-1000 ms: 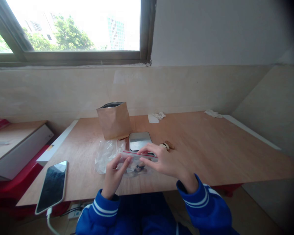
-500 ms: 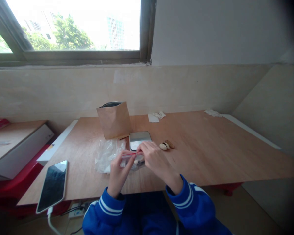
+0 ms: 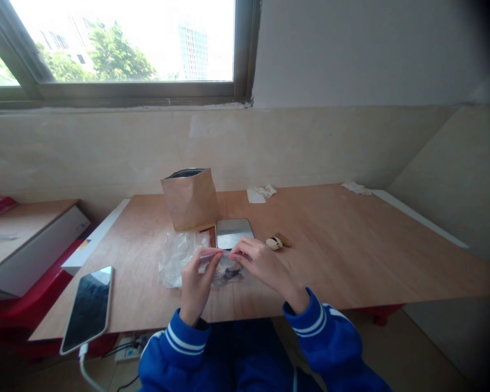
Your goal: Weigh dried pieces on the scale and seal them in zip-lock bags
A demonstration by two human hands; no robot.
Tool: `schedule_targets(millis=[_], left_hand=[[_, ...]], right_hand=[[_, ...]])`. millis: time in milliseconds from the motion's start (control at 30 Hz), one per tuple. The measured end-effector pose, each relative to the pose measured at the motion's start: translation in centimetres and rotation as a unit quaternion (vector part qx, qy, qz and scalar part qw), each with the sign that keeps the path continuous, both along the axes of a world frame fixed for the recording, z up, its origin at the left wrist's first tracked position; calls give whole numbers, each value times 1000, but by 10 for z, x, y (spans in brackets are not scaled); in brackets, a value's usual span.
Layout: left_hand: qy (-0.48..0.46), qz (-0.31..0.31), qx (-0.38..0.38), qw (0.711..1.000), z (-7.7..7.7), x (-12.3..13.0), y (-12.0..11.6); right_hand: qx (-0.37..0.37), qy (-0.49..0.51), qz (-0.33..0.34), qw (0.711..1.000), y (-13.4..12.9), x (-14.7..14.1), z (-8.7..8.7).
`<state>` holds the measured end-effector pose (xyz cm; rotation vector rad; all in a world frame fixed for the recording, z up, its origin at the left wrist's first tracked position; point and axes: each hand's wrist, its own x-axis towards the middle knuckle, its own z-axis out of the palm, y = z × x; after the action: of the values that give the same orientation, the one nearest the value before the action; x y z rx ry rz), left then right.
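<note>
Between my hands is a small clear zip bag (image 3: 224,275) with a red seal strip and some dark and pale pieces inside, too blurred to name. My left hand (image 3: 198,277) pinches the left part of its top edge between thumb and fingers. On the right part of that edge, my right hand (image 3: 262,265) pinches too. Just beyond the hands lies a flat silver scale (image 3: 232,231), its near edge partly hidden by my right fingers. Clear plastic bags (image 3: 175,261) lie flat to the left of my left hand.
A brown paper pouch (image 3: 191,201) stands with its top open behind the plastic bags. Pale and brown nut-like pieces (image 3: 274,243) lie right of the scale. A phone or tablet (image 3: 87,310) with a cable rests at the left edge. Crumpled tissue (image 3: 266,191) lies at the back.
My right hand has shifted slightly to the right, and a gap now shows between my fingertips along the seal strip. The bag hangs lower and its contents show more.
</note>
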<state>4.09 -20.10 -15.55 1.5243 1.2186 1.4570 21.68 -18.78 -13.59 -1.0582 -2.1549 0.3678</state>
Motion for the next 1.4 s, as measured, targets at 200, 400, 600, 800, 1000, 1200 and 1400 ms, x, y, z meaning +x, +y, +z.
schedule_targets(millis=[200, 400, 600, 800, 1000, 1200, 1400], left_hand=[[-3, -2, 4, 1000, -2, 1, 2], [-28, -9, -8, 1000, -2, 5, 2], [-2, -10, 0, 1000, -2, 5, 2], [11, 3, 4, 1000, -1, 0, 2], [9, 4, 1, 1000, -5, -4, 0], [29, -7, 7, 1000, -7, -6, 0], [32, -76, -20, 996, -4, -7, 1]], right_hand=[[-11, 12, -6, 1000, 3, 3, -5], [65, -35, -57, 996, 5, -3, -13], [94, -43, -76, 992, 4, -7, -15], [25, 24, -2, 999, 3, 1, -14], [-49, 76, 25, 996, 1, 9, -16], [-28, 84, 5, 996, 3, 8, -21], [56, 1, -53, 997, 2, 4, -21]])
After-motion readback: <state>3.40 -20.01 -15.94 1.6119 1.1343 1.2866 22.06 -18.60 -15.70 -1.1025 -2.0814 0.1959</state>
